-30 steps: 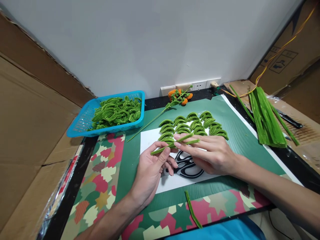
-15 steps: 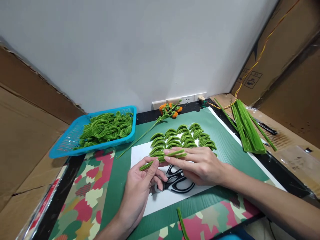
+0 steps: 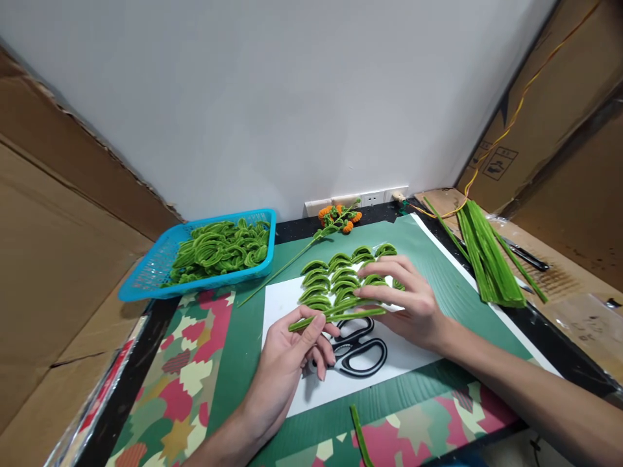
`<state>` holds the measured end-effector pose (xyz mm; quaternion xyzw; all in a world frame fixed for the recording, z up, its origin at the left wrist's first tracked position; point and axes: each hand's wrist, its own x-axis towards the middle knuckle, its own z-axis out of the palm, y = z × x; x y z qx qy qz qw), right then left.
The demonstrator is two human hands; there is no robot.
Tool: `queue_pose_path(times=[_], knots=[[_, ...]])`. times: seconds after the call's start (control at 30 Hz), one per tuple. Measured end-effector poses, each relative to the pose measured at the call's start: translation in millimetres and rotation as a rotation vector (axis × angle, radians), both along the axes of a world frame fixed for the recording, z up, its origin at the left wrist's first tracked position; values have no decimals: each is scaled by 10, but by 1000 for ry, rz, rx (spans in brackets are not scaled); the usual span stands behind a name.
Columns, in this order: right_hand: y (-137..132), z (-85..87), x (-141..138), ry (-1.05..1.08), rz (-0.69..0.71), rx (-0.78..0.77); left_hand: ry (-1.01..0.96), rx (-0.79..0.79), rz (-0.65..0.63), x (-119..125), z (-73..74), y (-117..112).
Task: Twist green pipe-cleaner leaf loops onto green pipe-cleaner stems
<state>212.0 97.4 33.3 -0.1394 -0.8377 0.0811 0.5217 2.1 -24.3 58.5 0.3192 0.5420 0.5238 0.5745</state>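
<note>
My left hand (image 3: 292, 363) pinches the near end of a folded green pipe cleaner (image 3: 335, 314) between thumb and fingers. My right hand (image 3: 406, 298) rests over the rows of bent green pipe-cleaner leaves (image 3: 335, 275), its fingertips closed on the pipe cleaner's far part. Black scissors (image 3: 360, 353) lie on the white sheet (image 3: 292, 301) just below both hands.
A blue basket (image 3: 146, 275) full of bent green pieces stands at the left. A stem with orange flowers (image 3: 335, 217) lies by the wall sockets. A bundle of straight green pipe cleaners (image 3: 487, 256) lies at the right. A short green piece (image 3: 357, 431) lies near the front edge. Cardboard flanks both sides.
My right hand has slid along the pipe cleaner toward its far end and now curls over the leaf rows. The view has shifted slightly.
</note>
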Motion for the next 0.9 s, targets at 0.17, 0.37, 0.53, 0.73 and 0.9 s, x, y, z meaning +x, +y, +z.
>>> queue_pose_path(times=[0.17,0.37,0.53,0.73,0.9], knots=[[-48,6,-29,19,135,-45,-48,0,-26,13,25,-16],[-160,34,-9,4,162,-169,-82,5,-49,55,8,-16],[-199,12,-12,-52,23,-104,-91,48,-51,75,-43,-33],[-246,-7,-56,-185,31,64,-35,126,-14,73,-16,-41],[-298,39,-68,-363,42,204,56,160,-34,105,-36,-66]])
